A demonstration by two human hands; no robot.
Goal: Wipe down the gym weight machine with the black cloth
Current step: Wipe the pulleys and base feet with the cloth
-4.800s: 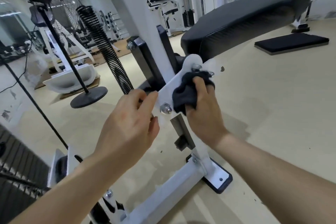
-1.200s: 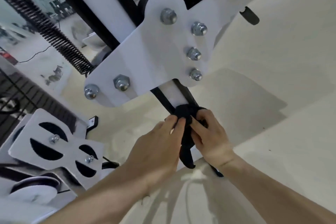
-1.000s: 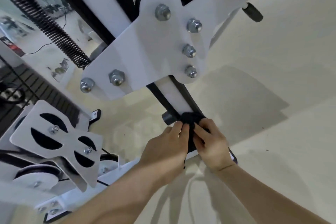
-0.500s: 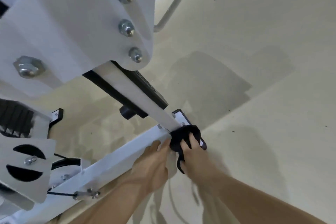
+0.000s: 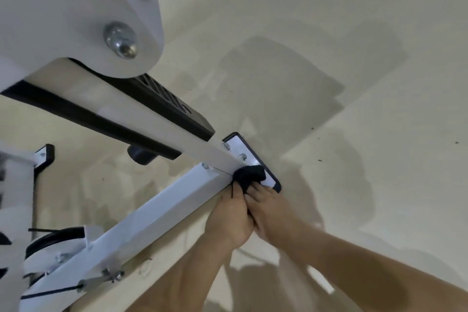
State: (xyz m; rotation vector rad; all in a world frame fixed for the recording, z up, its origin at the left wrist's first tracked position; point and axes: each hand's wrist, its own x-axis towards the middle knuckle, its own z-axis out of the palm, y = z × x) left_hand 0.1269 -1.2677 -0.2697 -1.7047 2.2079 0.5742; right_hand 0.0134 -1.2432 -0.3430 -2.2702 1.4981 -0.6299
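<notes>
Head view. One black cloth (image 5: 249, 175), bunched against the weight machine (image 5: 76, 20) where its white base beam (image 5: 157, 213) meets the black-edged foot plate (image 5: 249, 153), low by the floor (image 5: 354, 83). Also: left hand (image 5: 231, 218) and right hand (image 5: 271, 206), touching side by side, fingers of both curled, gripping the cloth.

**Floor, shadows, specks**

Pale beige floor (image 5: 379, 7) w/ big angular shadow (image 5: 278, 88) mid-frame. Seam line (image 5: 374, 111) runs from the shadow's lower edge up to the right. Few dark specks (image 5: 312, 128) just below-right of it. Softer shadow blob (image 5: 354, 175) further below.
</notes>
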